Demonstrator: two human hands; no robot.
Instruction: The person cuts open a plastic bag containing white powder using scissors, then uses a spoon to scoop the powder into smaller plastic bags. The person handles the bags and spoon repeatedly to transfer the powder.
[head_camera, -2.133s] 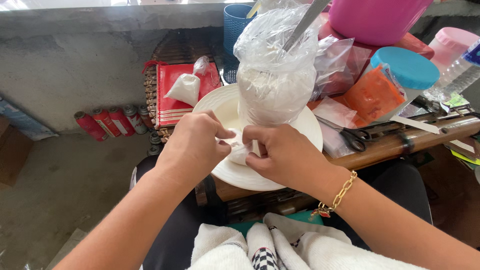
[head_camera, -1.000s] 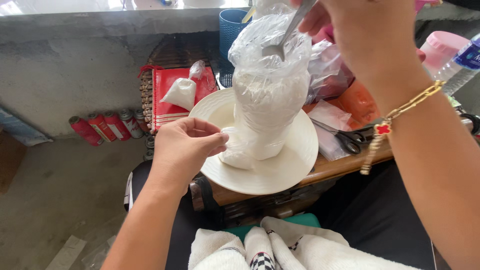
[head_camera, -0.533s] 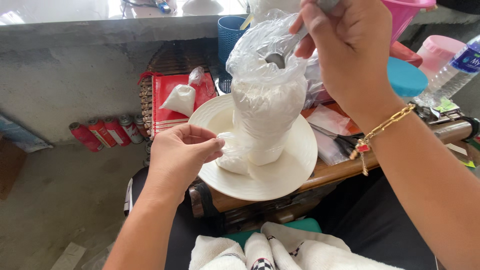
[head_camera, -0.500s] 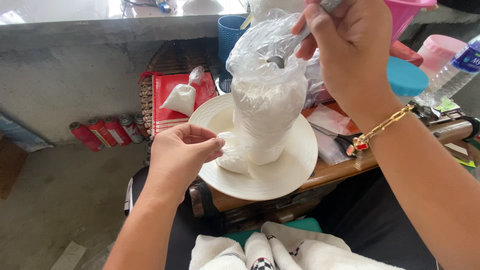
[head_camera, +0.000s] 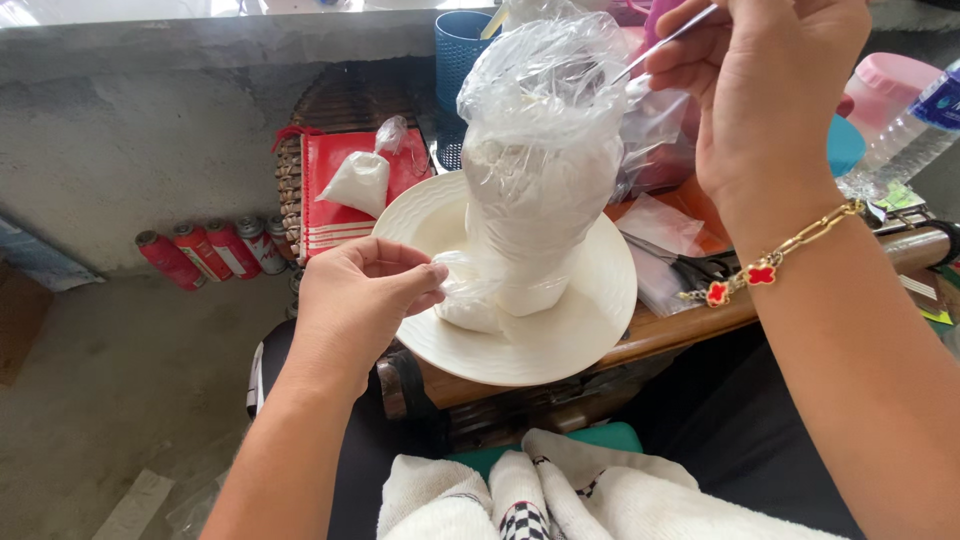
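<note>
A grey concrete wall (head_camera: 150, 120) runs along the far side, with a row of red spray cans (head_camera: 205, 250) lying at its foot on the floor; a cluttered wooden bench (head_camera: 660, 335) juts out in front of the seated person, and its near edge carries a wide white plate (head_camera: 580, 330); behind the plate stand a blue perforated cup (head_camera: 455, 60) and a pink-lidded container (head_camera: 900, 90) toward the far right corner, while black scissors (head_camera: 700, 268) and loose clear bags (head_camera: 655, 235) lie just right of the plate; a red striped packet (head_camera: 335, 205) rests on a woven mat at the bench's left edge, with a small tied bag of white powder (head_camera: 358, 180) on top of it.

The big clear bag of white powder (head_camera: 540, 170) stands upright in the middle of the plate, long axis vertical, crumpled mouth pointing up; a small bag of powder (head_camera: 468, 295) lies against its base on the plate's near left part.

The right hand (head_camera: 760, 90) is raised over the big bag's mouth, fingers pinched on a metal spoon handle (head_camera: 665, 42) that slants down into the bag; the left hand (head_camera: 360, 300) is curled, fingertips nipping the small bag's top.
</note>
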